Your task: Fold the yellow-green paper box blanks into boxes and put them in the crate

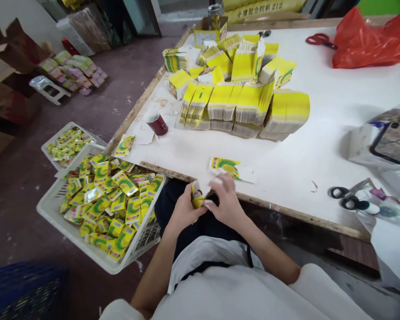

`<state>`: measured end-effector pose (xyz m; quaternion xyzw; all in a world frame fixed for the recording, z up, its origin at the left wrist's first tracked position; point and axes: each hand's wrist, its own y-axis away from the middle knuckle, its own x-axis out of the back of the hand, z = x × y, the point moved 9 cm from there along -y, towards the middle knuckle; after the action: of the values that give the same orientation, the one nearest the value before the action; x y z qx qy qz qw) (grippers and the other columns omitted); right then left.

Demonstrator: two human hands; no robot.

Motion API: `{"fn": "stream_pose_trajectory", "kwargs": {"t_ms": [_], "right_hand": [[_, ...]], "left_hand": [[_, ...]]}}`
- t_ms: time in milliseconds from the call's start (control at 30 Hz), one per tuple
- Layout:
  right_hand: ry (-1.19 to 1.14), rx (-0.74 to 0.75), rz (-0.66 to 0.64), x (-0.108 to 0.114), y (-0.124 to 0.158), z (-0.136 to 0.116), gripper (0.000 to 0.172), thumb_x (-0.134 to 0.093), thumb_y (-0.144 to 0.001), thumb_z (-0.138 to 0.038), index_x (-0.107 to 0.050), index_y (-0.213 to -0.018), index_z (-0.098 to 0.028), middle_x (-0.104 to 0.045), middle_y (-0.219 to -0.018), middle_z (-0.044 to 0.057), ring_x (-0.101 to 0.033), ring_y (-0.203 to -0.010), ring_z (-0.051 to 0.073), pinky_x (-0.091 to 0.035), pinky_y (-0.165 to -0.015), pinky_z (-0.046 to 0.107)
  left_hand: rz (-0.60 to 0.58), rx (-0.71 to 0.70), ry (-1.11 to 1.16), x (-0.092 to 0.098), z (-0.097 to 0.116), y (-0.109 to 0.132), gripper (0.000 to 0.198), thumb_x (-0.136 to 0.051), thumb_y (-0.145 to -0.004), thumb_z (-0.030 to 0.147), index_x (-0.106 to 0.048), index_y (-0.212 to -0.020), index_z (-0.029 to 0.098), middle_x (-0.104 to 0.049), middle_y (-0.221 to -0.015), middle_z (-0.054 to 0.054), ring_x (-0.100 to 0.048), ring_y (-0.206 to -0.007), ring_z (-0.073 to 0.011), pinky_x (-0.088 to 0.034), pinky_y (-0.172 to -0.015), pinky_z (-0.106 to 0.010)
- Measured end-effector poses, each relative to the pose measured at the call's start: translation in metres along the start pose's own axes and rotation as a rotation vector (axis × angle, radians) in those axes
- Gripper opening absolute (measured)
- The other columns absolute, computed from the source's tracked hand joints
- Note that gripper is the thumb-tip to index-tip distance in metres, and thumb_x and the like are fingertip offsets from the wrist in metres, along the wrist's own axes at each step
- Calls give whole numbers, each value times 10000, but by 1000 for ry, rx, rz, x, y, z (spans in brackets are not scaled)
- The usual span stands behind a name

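Just past the table's front edge, above my lap, my left hand (186, 209) is closed around a small yellow carton (198, 202). The carton's near end shows between the fingers and its upper part looks raised or unfolded. Close on its right is my right hand (227, 201), thumb tip against the carton's side. The right fingers are curled and smeared by motion, so their grip cannot be made out. Beyond them a flat yellow and green printed carton (228, 167) lies on the white tabletop (273, 160).
Stacks of flat yellow cartons (250, 104) fill the table's back middle. A dark red mug (158, 124) stands to their left. At lower left, a white crate (83, 242) holds many filled yellow packs. Scissors (350, 198), a phone box (386, 138) and a red bag (370, 40) lie at right.
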<state>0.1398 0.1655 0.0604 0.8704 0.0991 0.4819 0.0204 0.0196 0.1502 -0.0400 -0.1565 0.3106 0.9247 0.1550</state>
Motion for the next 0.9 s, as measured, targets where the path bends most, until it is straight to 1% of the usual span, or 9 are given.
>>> {"fn": "stream_pose_trajectory", "kwargs": {"t_ms": [67, 100, 200, 300, 433, 533, 700, 767, 900], "right_hand": [[-112, -222, 156, 4, 6, 26, 589, -651, -840, -366, -466, -1367, -181, -449, -1461, 198, -364, -1419, 346, -288, -1185, 605], [-212, -314, 156, -1, 9, 37, 619, -631, -853, -405, -437, -1392, -170, -446, -1470, 207, -380, -1417, 343, -322, -1173, 592], [-612, -520, -65, -37, 15, 54, 483, -573, -889, -470, -551, -1286, -196, -620, -1318, 152, -561, -1275, 316, -447, -1098, 544], [-865, -614, -237, -59, 20, 48, 483, -672, -823, -493, -623, -1213, -212, -708, -1203, 105, -657, -1157, 309, -530, -1018, 504], [-908, -548, -256, -57, 16, 38, 557, -726, -789, -478, -601, -1279, -243, -682, -1292, 84, -641, -1210, 283, -512, -1056, 461], [-863, -450, -247, -49, 12, 34, 511, -685, -836, -472, -610, -1278, -227, -699, -1253, 83, -651, -1184, 278, -511, -1048, 467], [-538, -317, -282, -46, 13, 30, 492, -570, -889, -291, -578, -1370, -189, -656, -1336, 127, -623, -1239, 297, -457, -1106, 518], [-431, -285, -258, -46, 13, 31, 534, -510, -890, -231, -540, -1421, -172, -618, -1395, 144, -585, -1303, 290, -432, -1139, 509], [-312, -275, -168, -38, 11, 42, 561, -435, -910, -180, -491, -1468, -175, -614, -1401, 150, -572, -1326, 270, -453, -1131, 483]], "left_hand": [[97, -36, -17, 1, -2, 2, 707, -892, -525, 82, -657, -1175, 233, -713, -914, -9, -651, -825, -212, -474, -772, -260], [135, -48, -16, 1, -3, 3, 728, -899, -515, 88, -649, -1182, 236, -708, -913, -11, -650, -826, -213, -471, -770, -261], [181, -66, 3, -3, -5, 7, 772, -910, -487, 86, -636, -1193, 232, -699, -983, -44, -656, -883, -231, -467, -805, -273], [132, -103, -19, -16, -6, 11, 670, -893, -496, 83, -651, -1103, 228, -677, -1044, -65, -650, -932, -245, -463, -848, -294], [88, -139, -27, -21, -4, 13, 554, -862, -514, 91, -655, -1006, 240, -675, -1026, -49, -642, -911, -238, -462, -839, -303], [40, -127, -79, -19, -2, 9, 585, -835, -558, 109, -620, -1083, 251, -699, -962, -27, -651, -829, -221, -461, -767, -291], [36, -66, -139, -17, -9, 2, 676, -821, -548, 89, -554, -1150, 241, -693, -849, -12, -634, -692, -209, -436, -644, -279], [95, -75, -133, -15, -12, 1, 726, -827, -530, 76, -544, -1182, 224, -692, -963, -60, -649, -770, -232, -457, -681, -297], [275, -188, -150, 1, -8, 6, 680, -796, -513, 11, -633, -1141, 214, -642, -1136, -111, -603, -1069, -291, -446, -966, -376]]}}
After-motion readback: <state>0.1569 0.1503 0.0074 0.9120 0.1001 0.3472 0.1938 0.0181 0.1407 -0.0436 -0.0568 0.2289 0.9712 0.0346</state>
